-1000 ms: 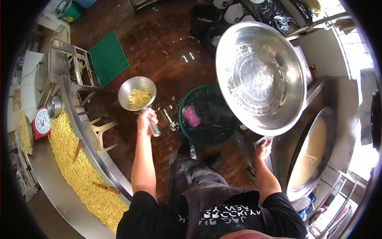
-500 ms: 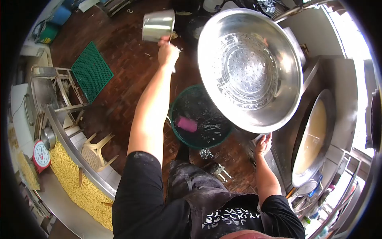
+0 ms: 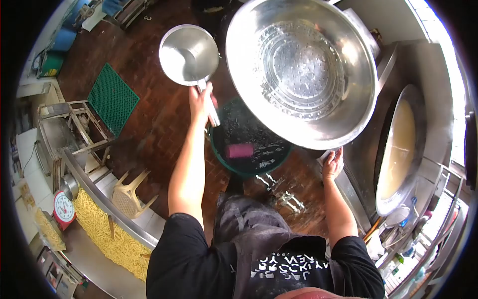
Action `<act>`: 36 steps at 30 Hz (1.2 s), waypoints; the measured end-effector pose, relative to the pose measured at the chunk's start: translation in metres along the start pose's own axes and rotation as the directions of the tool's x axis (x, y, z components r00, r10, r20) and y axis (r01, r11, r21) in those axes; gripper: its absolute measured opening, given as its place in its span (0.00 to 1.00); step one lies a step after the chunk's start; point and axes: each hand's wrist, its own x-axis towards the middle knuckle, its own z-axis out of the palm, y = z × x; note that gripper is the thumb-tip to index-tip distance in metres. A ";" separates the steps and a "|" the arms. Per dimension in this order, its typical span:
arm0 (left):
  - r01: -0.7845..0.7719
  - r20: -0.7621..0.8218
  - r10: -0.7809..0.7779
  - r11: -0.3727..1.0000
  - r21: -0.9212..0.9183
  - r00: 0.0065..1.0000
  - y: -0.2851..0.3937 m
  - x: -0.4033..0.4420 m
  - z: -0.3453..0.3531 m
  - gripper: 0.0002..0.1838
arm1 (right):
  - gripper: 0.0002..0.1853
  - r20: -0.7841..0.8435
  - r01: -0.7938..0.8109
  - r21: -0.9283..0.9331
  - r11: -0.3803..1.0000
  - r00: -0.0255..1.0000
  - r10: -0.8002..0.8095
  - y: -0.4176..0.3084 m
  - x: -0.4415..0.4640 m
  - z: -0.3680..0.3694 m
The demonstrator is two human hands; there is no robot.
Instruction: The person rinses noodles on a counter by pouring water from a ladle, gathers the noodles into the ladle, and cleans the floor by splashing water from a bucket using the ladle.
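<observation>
My left hand [image 3: 201, 102] grips the handle of a steel long-handled dipper [image 3: 188, 56]. Its round mouth faces up toward me, and I see its shiny inside. My right hand [image 3: 332, 164] is at the lower rim of a large metal colander [image 3: 303, 74]. The colander is wide, with a perforated bottom, and its inside faces me. Some of my right fingers are partly hidden at the rim. Below the two, a dark green tub [image 3: 234, 172] holds water, with a pink cylindrical container [image 3: 240, 151] in it.
At right, a big wok [image 3: 381, 204] of cloudy liquid is set in a steel stove. A steel counter [image 3: 99, 271] on the left bears yellow noodles [image 3: 112, 234] and a red scale [image 3: 63, 207]. A beige plastic stool [image 3: 130, 197] and green mat [image 3: 113, 99] are nearby.
The dipper has tipped so its mouth now faces me; my left hand has come lower and nearer. The colander appears higher in view, my right hand still at its rim. Wet floor patches have spread.
</observation>
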 end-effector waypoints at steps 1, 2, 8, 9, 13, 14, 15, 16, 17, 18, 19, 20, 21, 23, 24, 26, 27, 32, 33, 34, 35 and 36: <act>0.064 0.018 -0.064 0.998 0.012 0.998 -0.024 -0.029 -0.011 0.17 | 0.30 -0.012 0.014 0.002 1.000 1.000 -0.014 -0.002 -0.001 -0.002; 0.099 0.033 -0.099 0.995 0.024 0.995 -0.049 -0.060 -0.021 0.17 | 0.30 0.002 0.009 -0.008 1.000 1.000 -0.009 -0.005 0.000 -0.005; 0.328 0.093 -0.388 0.867 0.376 0.917 -0.141 -0.187 -0.027 0.21 | 0.30 0.000 0.005 0.034 0.999 1.000 -0.005 0.006 0.001 0.004; 0.341 0.092 -0.432 0.809 0.478 0.897 -0.147 -0.193 -0.024 0.22 | 0.31 0.005 0.010 0.034 0.999 1.000 -0.010 0.005 0.001 0.003; 0.086 0.063 -0.269 0.508 0.857 0.961 -0.196 -0.191 -0.006 0.22 | 0.32 0.009 0.004 0.024 1.000 1.000 -0.005 0.005 0.001 0.003; 0.005 0.081 -0.176 0.439 0.899 0.981 -0.219 -0.188 -0.006 0.20 | 0.32 0.005 0.005 0.012 1.000 1.000 -0.005 0.004 0.000 0.002; 0.036 0.045 -0.192 0.401 0.915 0.980 -0.229 -0.182 -0.001 0.20 | 0.32 -0.001 0.007 0.001 1.000 1.000 -0.007 0.004 0.001 0.002; 0.067 0.011 -0.207 0.363 0.930 0.978 -0.235 -0.177 0.003 0.20 | 0.32 0.002 -0.002 0.009 1.000 1.000 0.002 0.001 0.001 0.001; 0.098 -0.025 -0.223 0.321 0.942 0.974 -0.243 -0.172 0.007 0.20 | 0.31 -0.010 -0.008 0.039 0.999 1.000 0.009 0.000 0.000 0.000; 0.105 -0.041 -0.236 0.264 0.959 0.971 -0.251 -0.166 0.011 0.22 | 0.31 -0.006 -0.016 0.055 0.998 1.000 0.017 -0.003 -0.001 -0.003; 0.125 -0.067 -0.267 0.206 0.971 0.961 -0.257 -0.158 0.017 0.24 | 0.31 -0.004 -0.023 0.071 0.997 1.000 0.023 -0.004 -0.001 -0.005; 0.107 -0.042 -0.319 0.188 0.976 0.947 -0.263 -0.151 0.019 0.25 | 0.31 -0.022 -0.005 0.074 0.997 1.000 0.007 -0.003 0.000 -0.004; 0.087 -0.019 -0.369 0.169 0.982 0.929 -0.258 -0.144 0.022 0.26 | 0.31 -0.025 -0.006 0.078 0.997 1.000 0.008 -0.003 0.000 -0.004; -0.082 0.185 -0.300 0.324 0.942 0.936 -0.318 -0.115 -0.006 0.27 | 0.31 -0.024 0.004 0.055 0.998 1.000 -0.003 -0.006 0.000 -0.008; 0.172 0.127 -0.510 0.498 0.850 0.851 -0.260 -0.123 0.012 0.25 | 0.31 -0.007 0.000 0.048 0.999 1.000 0.001 -0.004 0.000 -0.008; 0.301 0.165 -0.607 0.589 0.750 0.777 -0.254 -0.119 -0.004 0.18 | 0.31 -0.040 0.016 0.044 0.999 0.999 -0.015 -0.002 0.000 -0.005; 0.335 0.187 -0.615 0.630 0.700 0.766 -0.247 -0.129 -0.011 0.15 | 0.32 -0.038 0.016 0.041 0.999 0.999 -0.015 -0.001 0.001 -0.005; 0.424 0.226 -0.572 0.771 0.475 0.788 -0.202 -0.204 -0.026 0.13 | 0.32 0.022 -0.011 0.079 0.997 1.000 0.009 -0.007 0.000 -0.019; 0.398 0.257 -0.536 0.807 0.436 0.804 -0.197 -0.223 -0.028 0.13 | 0.33 0.037 -0.034 0.086 0.996 0.999 0.031 -0.009 0.001 -0.023; 0.407 0.250 -0.521 0.826 0.390 0.816 -0.189 -0.244 -0.026 0.14 | 0.33 0.025 -0.029 0.101 0.995 0.999 0.027 -0.009 0.000 -0.026; 0.379 0.270 -0.486 0.850 0.366 0.831 -0.178 -0.266 -0.022 0.14 | 0.32 0.009 -0.025 0.111 0.993 1.000 0.024 -0.007 0.001 -0.026; 0.383 0.264 -0.479 0.858 0.343 0.837 -0.162 -0.290 -0.012 0.15 | 0.32 -0.008 -0.002 0.134 0.991 1.000 0.003 -0.005 0.001 -0.026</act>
